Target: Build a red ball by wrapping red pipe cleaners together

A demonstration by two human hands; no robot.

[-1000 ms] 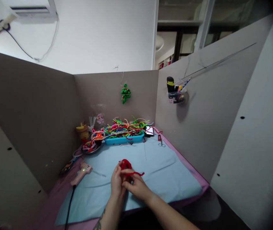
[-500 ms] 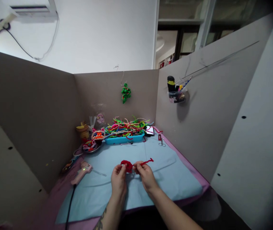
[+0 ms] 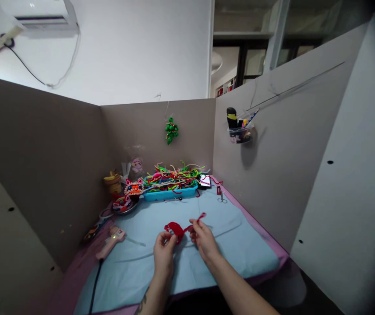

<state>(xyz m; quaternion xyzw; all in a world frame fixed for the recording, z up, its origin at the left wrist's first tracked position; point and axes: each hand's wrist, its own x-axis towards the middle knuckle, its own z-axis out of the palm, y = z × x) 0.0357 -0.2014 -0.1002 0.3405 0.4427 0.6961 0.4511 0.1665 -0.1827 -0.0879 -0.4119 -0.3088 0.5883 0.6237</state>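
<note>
My left hand (image 3: pixel 165 252) is closed, its thumb and fingers pinching a red fuzzy piece (image 3: pixel 176 230) that looks shaped from pipe cleaner. From the right side of this piece runs a red pipe cleaner tail (image 3: pixel 202 215) with a curled tip. My right hand (image 3: pixel 203 239) pinches that tail a short way out from the piece. Both hands are above the light blue cloth (image 3: pixel 230 258), near the middle of the table. The fingers hide part of the red piece's lower edge.
A blue tray (image 3: pixel 171 193) heaped with colourful pipe cleaners stands at the back. On the left lie a pink glue gun (image 3: pixel 111 243) with a black cord and a bowl (image 3: pixel 126 211) of finished pieces. Small scissors (image 3: pixel 222 200) lie at the right. Grey partitions (image 3: pixel 273 157) enclose the table.
My right hand has moved slightly to the right, and the tail now points more upward. The red piece has turned a little in my left hand. The head view has shifted slightly.
</note>
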